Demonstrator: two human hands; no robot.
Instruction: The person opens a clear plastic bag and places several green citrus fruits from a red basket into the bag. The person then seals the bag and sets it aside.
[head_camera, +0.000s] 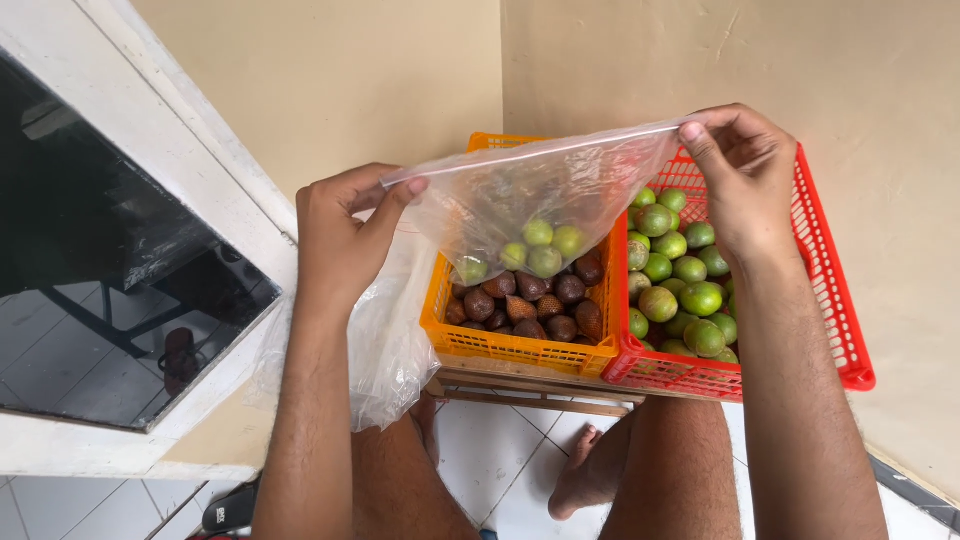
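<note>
Bag (545, 200) of clear plastic hangs stretched between my two hands, above the baskets, with a few green limes (540, 248) settled in its lowest corner. My left hand (345, 235) pinches the bag's left top corner between thumb and fingers, closed tight on the plastic. My right hand (745, 175) does the same at the right top corner, fingertips pressed together on the rim, so the top edge runs taut from one to the other.

Under the bag I see an orange basket (515, 345) holding brown scaly fruit (530, 300). Just beside it, touching on its right, a red basket (835, 310) is filled with more green limes (680, 280). Both rest on a wooden stand (530, 385) in the corner of tan walls. More loose clear plastic (390, 345) droops below my left wrist. To the left is a dark window (110, 260) in a white frame; below, my bare knees and white floor tiles (500, 450).
</note>
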